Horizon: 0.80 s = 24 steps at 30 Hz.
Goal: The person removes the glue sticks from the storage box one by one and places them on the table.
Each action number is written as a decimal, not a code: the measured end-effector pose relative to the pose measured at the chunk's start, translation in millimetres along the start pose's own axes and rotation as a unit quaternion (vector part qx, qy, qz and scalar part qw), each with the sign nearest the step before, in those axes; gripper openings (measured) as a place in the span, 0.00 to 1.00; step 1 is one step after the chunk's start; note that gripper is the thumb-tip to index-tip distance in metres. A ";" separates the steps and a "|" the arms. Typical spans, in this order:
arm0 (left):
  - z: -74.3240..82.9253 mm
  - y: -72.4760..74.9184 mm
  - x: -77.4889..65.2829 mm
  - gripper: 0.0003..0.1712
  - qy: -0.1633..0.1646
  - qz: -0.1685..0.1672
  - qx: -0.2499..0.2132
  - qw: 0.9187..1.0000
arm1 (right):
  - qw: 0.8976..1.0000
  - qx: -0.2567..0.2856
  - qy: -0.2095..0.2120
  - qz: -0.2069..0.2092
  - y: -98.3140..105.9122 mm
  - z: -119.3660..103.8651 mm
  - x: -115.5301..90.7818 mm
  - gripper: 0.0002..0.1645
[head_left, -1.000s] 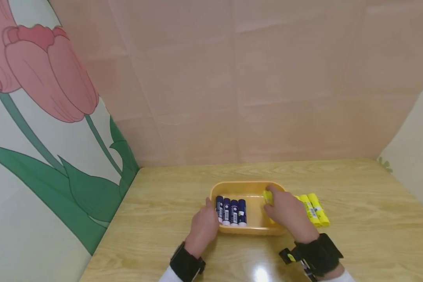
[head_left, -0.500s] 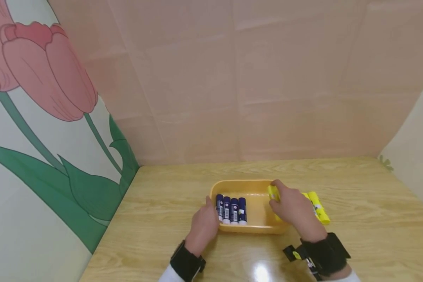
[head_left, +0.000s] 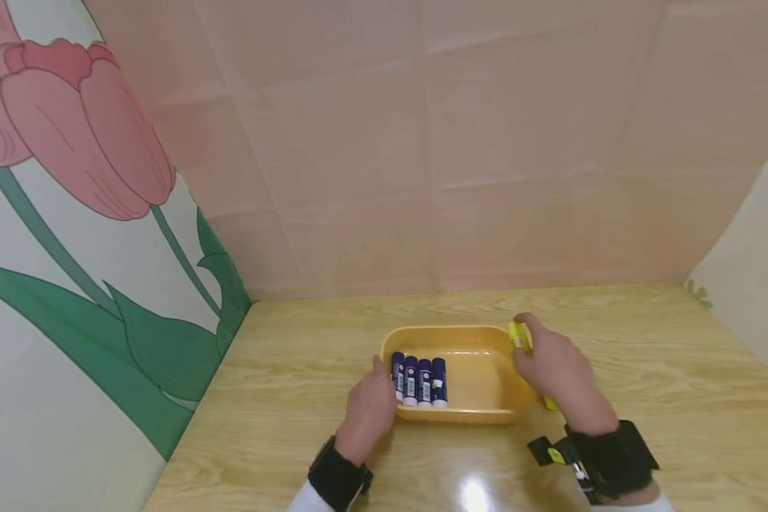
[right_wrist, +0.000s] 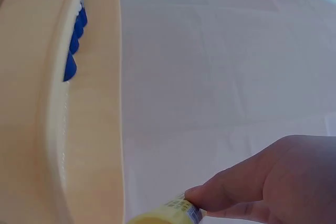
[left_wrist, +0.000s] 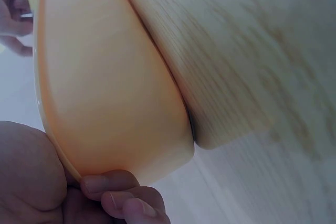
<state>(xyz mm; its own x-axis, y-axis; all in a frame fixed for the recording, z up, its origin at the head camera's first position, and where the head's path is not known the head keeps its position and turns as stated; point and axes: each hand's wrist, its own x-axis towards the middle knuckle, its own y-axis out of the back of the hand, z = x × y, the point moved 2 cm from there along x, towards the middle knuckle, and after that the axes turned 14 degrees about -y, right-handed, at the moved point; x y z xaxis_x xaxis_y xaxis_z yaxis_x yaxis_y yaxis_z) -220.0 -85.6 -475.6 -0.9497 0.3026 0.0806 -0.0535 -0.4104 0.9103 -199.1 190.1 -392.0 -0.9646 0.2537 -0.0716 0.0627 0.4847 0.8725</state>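
My left hand (head_left: 371, 405) grips the left end of a yellow-orange plastic basket (head_left: 467, 416). In the left wrist view its fingers (left_wrist: 118, 184) curl over the basket's rim. Inside the basket, at the left, several dark blue glue sticks (head_left: 424, 384) with white ends lie side by side. At the basket's right end, my right hand (head_left: 558, 366) pinches a yellow glue stick (head_left: 518, 334) above the rim. The right wrist view catches the yellow glue stick (right_wrist: 176, 212) between thumb and fingers. Another yellow stick (head_left: 550, 402) on the table is mostly hidden under my right hand.
The basket stands on a light wood table (head_left: 307, 370). A pinkish covering (head_left: 422, 156) hangs behind it. To the left is a panel with painted tulips (head_left: 89, 135), and a pale panel (head_left: 761, 284) stands at the right.
My right hand has moved right and up from inside the basket to over its right rim, carrying the yellow glue stick. The yellow sticks on the table became mostly covered. My left hand stays put.
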 end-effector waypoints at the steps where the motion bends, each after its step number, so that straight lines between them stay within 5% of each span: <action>1: 0.2 0.0 0.1 0.32 -0.001 0.000 0.001 1.000 | 1.000 -0.001 0.000 0.002 1.9 1.7 0.7 0.36; 24: 1.1 1.1 -0.4 0.32 0.000 -0.003 0.012 1.000 | 0.997 -0.006 -0.076 -0.033 37.7 60.3 19.8 0.41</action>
<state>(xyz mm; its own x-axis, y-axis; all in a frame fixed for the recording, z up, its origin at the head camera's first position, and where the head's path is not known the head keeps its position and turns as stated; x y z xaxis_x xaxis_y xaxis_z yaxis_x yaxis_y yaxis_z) -219.3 -85.3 -474.1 -0.9496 0.3046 0.0739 -0.0526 -0.3873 0.9204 -200.4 263.8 -389.7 -0.9169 0.3453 -0.2002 -0.0033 0.4950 0.8689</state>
